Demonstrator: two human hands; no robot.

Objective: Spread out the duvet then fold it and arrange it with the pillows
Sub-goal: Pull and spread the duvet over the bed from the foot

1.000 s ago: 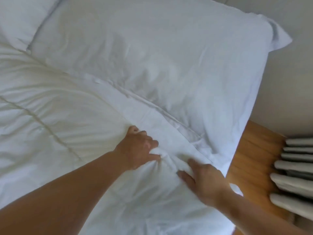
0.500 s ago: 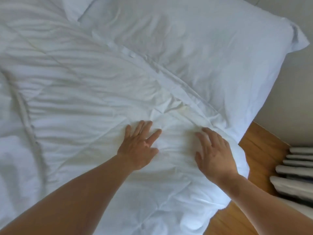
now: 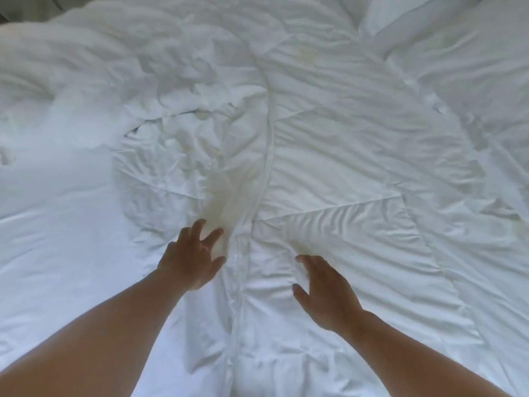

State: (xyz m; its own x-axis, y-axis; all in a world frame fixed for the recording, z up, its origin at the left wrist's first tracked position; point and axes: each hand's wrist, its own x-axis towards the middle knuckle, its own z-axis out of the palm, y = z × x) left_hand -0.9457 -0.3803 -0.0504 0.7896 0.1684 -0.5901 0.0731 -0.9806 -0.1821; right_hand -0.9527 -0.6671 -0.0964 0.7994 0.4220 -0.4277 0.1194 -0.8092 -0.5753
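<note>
A white quilted duvet [image 3: 329, 167] covers nearly the whole view, wrinkled, with a raised seam or edge running from the top centre down between my hands. My left hand [image 3: 191, 259] hovers flat over the duvet just left of that seam, fingers spread, holding nothing. My right hand [image 3: 326, 290] lies to the right of the seam, fingers apart and lightly on the cloth. A white pillow [image 3: 472, 47] shows at the top right corner, partly cut off by the frame.
The duvet is bunched into crumpled folds [image 3: 171, 96] at the upper left. A dark strip of background [image 3: 23, 7] shows at the top left corner.
The view has swung left, away from the pillow, the wooden floor and the radiator. Both hands moved from the duvet's corner by the pillow to the middle seam and stay open.
</note>
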